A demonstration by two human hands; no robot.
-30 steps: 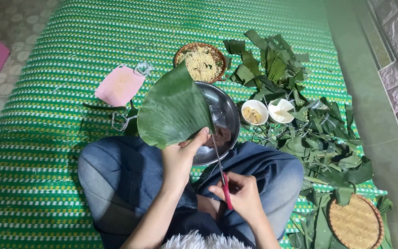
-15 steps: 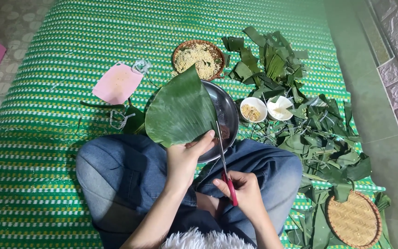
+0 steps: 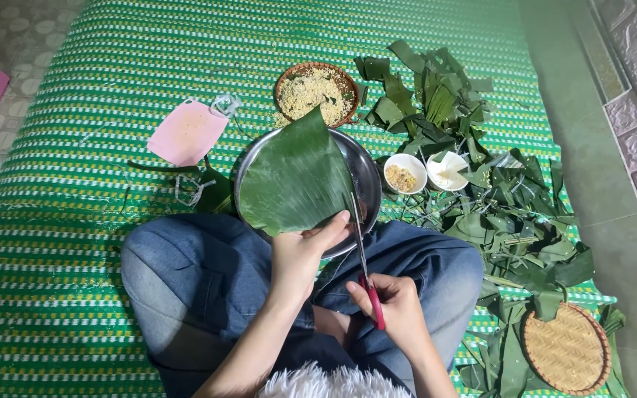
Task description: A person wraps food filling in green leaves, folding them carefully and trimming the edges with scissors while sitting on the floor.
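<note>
My left hand (image 3: 302,254) grips the near edge of a large green leaf (image 3: 293,180), held up over a round metal pan (image 3: 369,180). My right hand (image 3: 396,306) holds red-handled scissors (image 3: 363,258); their blades point up at the leaf's right edge, close to my left thumb. I sit cross-legged in blue jeans on a green woven mat (image 3: 112,74), and the pan rests just beyond my knees.
A basket of yellowish grain (image 3: 315,90) sits beyond the pan. Two small white bowls (image 3: 405,173) (image 3: 447,169) stand to its right among a heap of cut leaves (image 3: 495,206). A pink board (image 3: 187,133) lies at left, a flat woven tray (image 3: 565,348) at lower right.
The leaf has turned and risen slightly in my left hand. The scissors have shifted a little along the leaf's right edge.
</note>
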